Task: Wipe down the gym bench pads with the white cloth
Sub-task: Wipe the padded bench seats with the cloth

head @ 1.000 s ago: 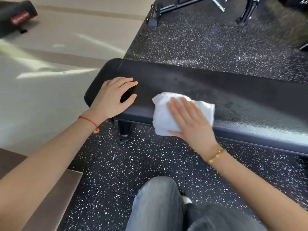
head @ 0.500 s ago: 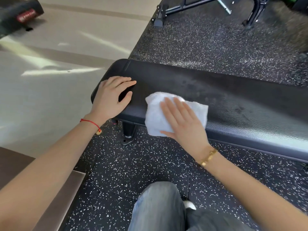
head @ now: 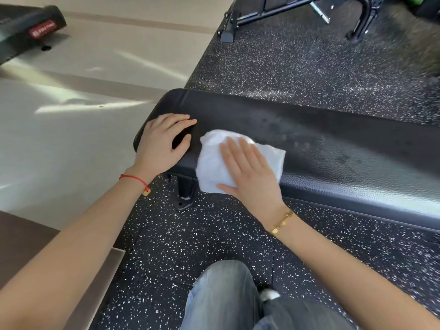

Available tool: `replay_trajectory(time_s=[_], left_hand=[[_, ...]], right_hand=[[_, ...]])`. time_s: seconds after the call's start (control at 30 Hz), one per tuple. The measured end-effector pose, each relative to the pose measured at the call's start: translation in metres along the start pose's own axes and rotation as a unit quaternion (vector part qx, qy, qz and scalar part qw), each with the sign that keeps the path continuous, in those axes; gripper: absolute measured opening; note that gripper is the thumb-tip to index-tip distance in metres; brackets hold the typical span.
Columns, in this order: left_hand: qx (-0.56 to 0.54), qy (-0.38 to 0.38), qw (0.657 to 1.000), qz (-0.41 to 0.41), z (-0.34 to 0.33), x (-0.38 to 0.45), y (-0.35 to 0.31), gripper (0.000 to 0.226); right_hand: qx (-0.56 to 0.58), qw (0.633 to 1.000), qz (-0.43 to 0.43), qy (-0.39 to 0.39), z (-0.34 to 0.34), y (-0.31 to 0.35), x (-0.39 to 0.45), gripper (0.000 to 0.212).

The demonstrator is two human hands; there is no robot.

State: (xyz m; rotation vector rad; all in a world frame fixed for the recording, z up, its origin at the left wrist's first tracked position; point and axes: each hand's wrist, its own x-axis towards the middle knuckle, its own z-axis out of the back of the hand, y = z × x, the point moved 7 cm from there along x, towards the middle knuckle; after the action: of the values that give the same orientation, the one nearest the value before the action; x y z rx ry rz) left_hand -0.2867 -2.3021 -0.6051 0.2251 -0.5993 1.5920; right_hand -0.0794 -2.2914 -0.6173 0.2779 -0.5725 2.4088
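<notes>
White cloth [head: 214,160] flat under the open, straight-fingered right hand [head: 250,172] on the bench pad [head: 333,148].

Gym, padded bench [head: 309,129], speckled rubber floor [head: 202,246]

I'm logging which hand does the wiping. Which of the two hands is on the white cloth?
The right hand, the one with the gold bracelet, presses flat on the white cloth. The left hand rests on the bare bench pad.
</notes>
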Motion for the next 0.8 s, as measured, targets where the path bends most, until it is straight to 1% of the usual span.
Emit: replay_trajectory(time_s=[0.1, 0.2, 0.27, 0.37, 0.43, 0.5, 0.57, 0.63, 0.7, 0.77, 0.8], left_hand=[[0.004, 0.006, 1.0, 0.004, 0.0, 0.0, 0.0, 0.039], [0.008, 0.005, 1.0, 0.004, -0.001, 0.001, -0.003, 0.039], [0.013, 0.007, 1.0, 0.006, -0.002, 0.002, -0.004, 0.04], [0.014, 0.007, 1.0, 0.011, -0.003, 0.002, -0.002, 0.04], [0.011, 0.006, 1.0, 0.008, -0.003, 0.001, -0.001, 0.039], [0.005, 0.005, 1.0, 0.005, -0.001, 0.001, 0.0, 0.039], [0.001, 0.006, 1.0, 0.007, -0.001, 0.001, 0.0, 0.039], [0.003, 0.007, 1.0, 0.01, 0.0, 0.001, 0.0, 0.039], [0.006, 0.01, 1.0, 0.008, 0.0, 0.001, -0.002, 0.04], [0.015, 0.016, 1.0, 0.005, 0.0, 0.002, -0.004, 0.04], [0.017, 0.021, 1.0, 0.006, -0.001, 0.002, -0.005, 0.041]], right_hand=[[0.015, 0.999, -0.027, -0.041, 0.0, -0.041, -0.043, 0.091], [0.011, 0.998, -0.05, -0.049, -0.001, -0.056, -0.052, 0.091], [-0.012, 0.999, -0.039, -0.027, 0.0, -0.035, -0.027, 0.093], [-0.048, 0.998, 0.008, 0.032, -0.008, 0.016, 0.013, 0.094], [-0.047, 0.998, 0.006, 0.035, -0.01, 0.023, 0.021, 0.093], [-0.06, 0.998, 0.011, 0.026, -0.007, 0.013, 0.009, 0.093], [-0.035, 0.999, 0.007, 0.011, -0.004, -0.012, -0.017, 0.091], [0.001, 0.999, -0.022, -0.029, -0.003, -0.046, -0.049, 0.09], [0.008, 0.997, -0.046, -0.055, -0.002, -0.073, -0.073, 0.09], [-0.009, 0.997, -0.058, -0.05, -0.002, -0.075, -0.069, 0.09], [-0.024, 0.997, -0.052, -0.042, -0.002, -0.065, -0.057, 0.091]])
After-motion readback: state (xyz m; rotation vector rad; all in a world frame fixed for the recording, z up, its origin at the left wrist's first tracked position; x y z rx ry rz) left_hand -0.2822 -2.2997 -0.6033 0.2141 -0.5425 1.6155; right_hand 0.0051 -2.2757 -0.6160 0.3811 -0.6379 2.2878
